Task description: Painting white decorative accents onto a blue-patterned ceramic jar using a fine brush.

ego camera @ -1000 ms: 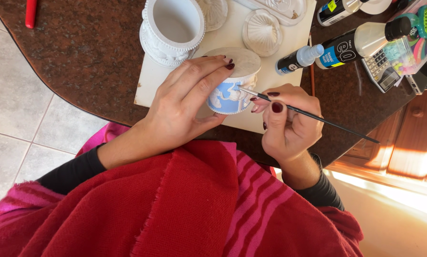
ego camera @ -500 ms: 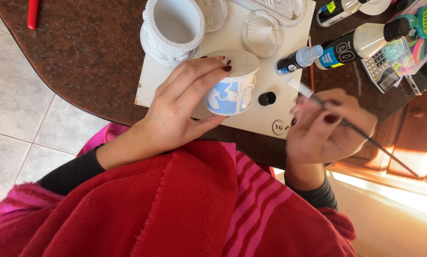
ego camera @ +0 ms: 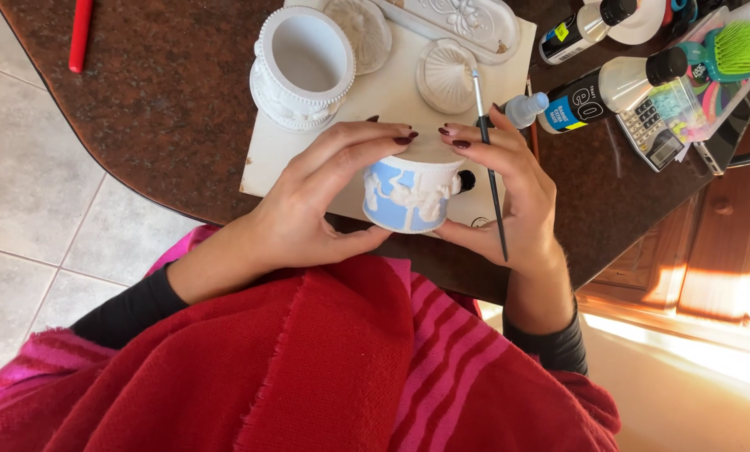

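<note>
A small round pot (ego camera: 408, 194), white with raised relief figures and a light-blue painted side, is held on its side between both hands over a white board (ego camera: 391, 96). My left hand (ego camera: 325, 197) wraps its left side, fingers over the top. Cupping the pot's right side is my right hand (ego camera: 509, 188), which also keeps a thin black paintbrush (ego camera: 488, 155) between its fingers, bristles pointing away from me.
An unpainted white relief pot (ego camera: 302, 67), two round lids (ego camera: 447, 75) and an oblong relief tray (ego camera: 467, 21) lie on the board. Paint bottles (ego camera: 609, 92), a small dropper bottle (ego camera: 525, 109), a calculator (ego camera: 655, 134), a green brush (ego camera: 730, 50) and a red pen (ego camera: 80, 35) sit on the dark stone table (ego camera: 157, 109).
My right hand came back from the right with the brush and now cups the pot's right side. The pot has been turned so its blue side faces me.
</note>
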